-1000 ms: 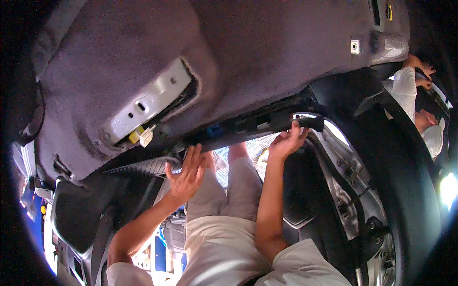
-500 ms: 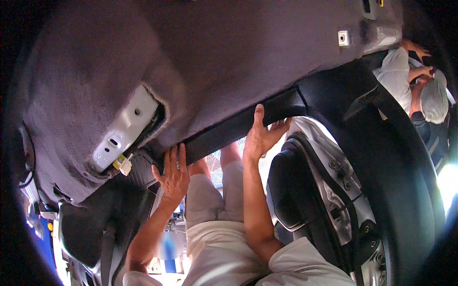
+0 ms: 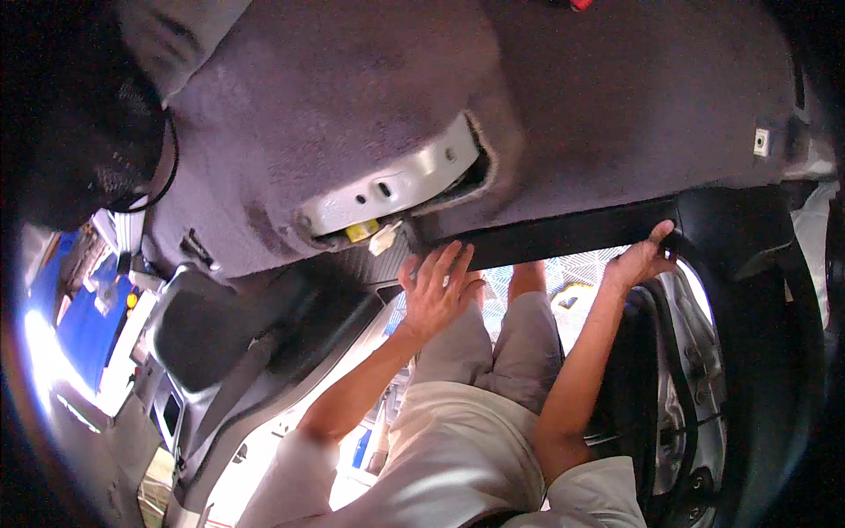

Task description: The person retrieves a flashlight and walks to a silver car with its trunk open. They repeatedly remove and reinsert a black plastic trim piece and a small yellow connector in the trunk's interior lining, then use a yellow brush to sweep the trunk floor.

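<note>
A long black sill trim strip (image 3: pixel 554 231) runs along the lower edge of a car's doorway, beside grey carpet. My left hand (image 3: pixel 433 289) is at the strip's left end, fingers spread, its fingertips over the edge by the ribbed dark trim. At the strip's right end, close to the seam with the black side panel, my right hand (image 3: pixel 638 260) has its thumb on top and its other fingers curled at the outer edge. Those fingers are partly hidden. Left of the strip, a bare metal bracket (image 3: pixel 405 180) shows through a carpet cutout, with a yellow connector (image 3: pixel 362 231) and a white connector (image 3: pixel 385 238) below it.
Grey carpet (image 3: pixel 607 106) covers the floor beyond the strip. A dark pillar trim (image 3: pixel 211 326) stands at the left, and a curved black panel (image 3: pixel 757 352) at the right. My legs stand outside the doorway over a patterned floor (image 3: pixel 576 268). A small metal bracket (image 3: pixel 761 142) sits far right.
My view has turned, so the car's parts appear farther right. My right hand has slid rightward along the strip toward the seam. The left hand stays near the left end, fingers more spread.
</note>
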`<state>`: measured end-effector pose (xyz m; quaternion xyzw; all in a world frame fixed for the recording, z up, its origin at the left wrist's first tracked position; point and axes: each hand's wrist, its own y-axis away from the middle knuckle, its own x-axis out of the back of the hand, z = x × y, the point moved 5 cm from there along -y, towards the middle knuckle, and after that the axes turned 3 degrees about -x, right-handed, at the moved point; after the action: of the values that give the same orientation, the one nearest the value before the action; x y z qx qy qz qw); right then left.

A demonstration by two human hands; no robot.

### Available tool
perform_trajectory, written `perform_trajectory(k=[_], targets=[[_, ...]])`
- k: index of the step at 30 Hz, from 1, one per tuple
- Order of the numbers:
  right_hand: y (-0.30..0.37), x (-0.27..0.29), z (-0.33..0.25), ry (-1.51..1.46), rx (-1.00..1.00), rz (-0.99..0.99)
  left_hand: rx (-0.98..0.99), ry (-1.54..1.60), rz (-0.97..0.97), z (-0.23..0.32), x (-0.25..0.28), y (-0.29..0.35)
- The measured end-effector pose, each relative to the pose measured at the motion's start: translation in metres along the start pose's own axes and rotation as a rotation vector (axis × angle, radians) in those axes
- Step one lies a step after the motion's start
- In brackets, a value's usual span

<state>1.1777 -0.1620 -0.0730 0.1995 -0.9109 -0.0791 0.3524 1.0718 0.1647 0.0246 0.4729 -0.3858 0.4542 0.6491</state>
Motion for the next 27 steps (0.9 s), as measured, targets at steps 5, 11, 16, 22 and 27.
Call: perform_trajectory(k=[5,11,16,22,27], targets=[[0.043,0.008,-0.034,0.224,0.321,0.078,0.389,0.007,0.312,-0.065,0.053,0.004],[0.231,-0.035,-0.054,0.107,0.424,-1.059,0.765,0.037,0.334,-0.120,0.065,0.035],[0.301,-0.066,-0.073,0.515,0.839,-1.086,1.141,0.157,0.327,-0.155,0.060,0.057],[0.310,-0.071,-0.079,0.772,0.772,-0.989,1.211,0.169,0.181,-0.169,0.053,0.062],[0.314,-0.076,-0.082,0.902,0.778,-0.953,1.213,0.120,0.105,-0.171,0.047,0.058]])
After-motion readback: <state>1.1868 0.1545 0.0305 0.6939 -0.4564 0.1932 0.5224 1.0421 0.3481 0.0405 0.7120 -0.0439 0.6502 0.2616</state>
